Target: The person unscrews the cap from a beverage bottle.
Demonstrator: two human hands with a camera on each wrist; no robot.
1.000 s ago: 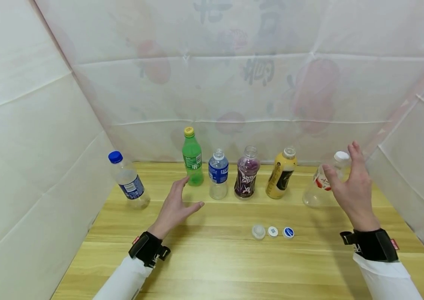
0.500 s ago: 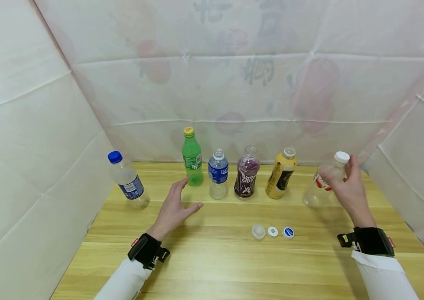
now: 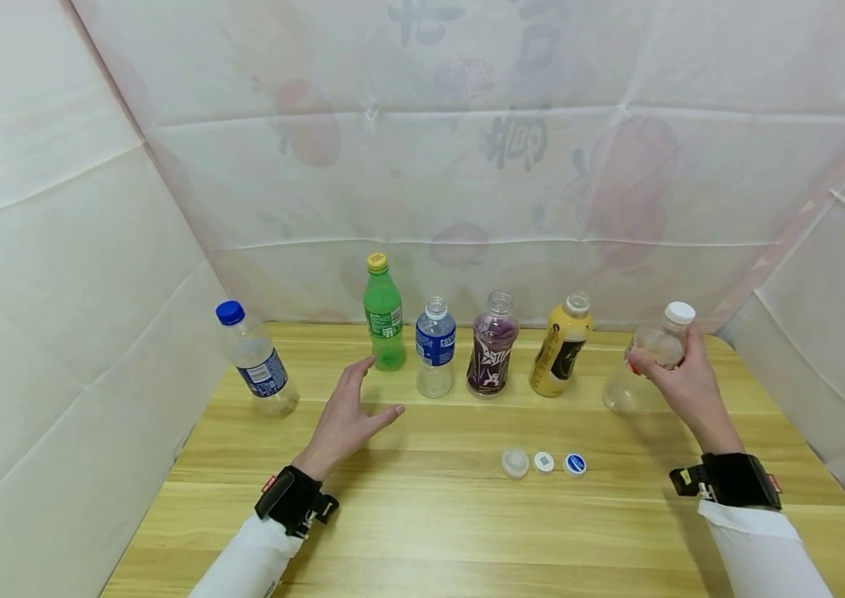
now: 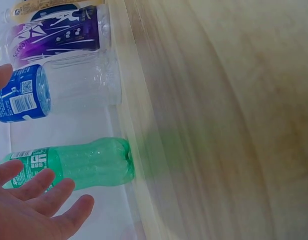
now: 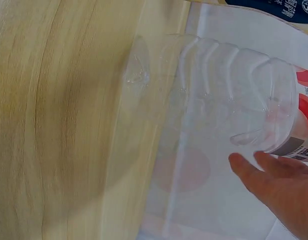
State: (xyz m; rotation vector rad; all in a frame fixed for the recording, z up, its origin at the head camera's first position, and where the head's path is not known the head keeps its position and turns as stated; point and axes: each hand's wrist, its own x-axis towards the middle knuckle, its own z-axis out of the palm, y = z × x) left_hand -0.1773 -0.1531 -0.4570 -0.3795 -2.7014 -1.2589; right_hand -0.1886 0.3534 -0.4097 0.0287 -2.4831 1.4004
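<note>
Right hand (image 3: pixel 687 392): curled round 1 clear bottle (image 5: pixel 223 92), best gripped lightly against denting; left hand (image 3: pixel 345 421): spread, holding nothing.

"How's the light in the head view?"

"Bright and even, with a pale sheen on the table (image 3: pixel 422 515) and a soft shadow beside the right sleeve (image 3: pixel 759 544)."

"Left wrist?"

"Dimmer and hazy; the table's grain looks smeared, and the green bottle (image 4: pixel 89 164) throws a green tint on it."

"Right wrist?"

"Glints streak the clear bottle (image 5: pixel 221 90); a broad, fuzzy shadow crosses the table."
</note>
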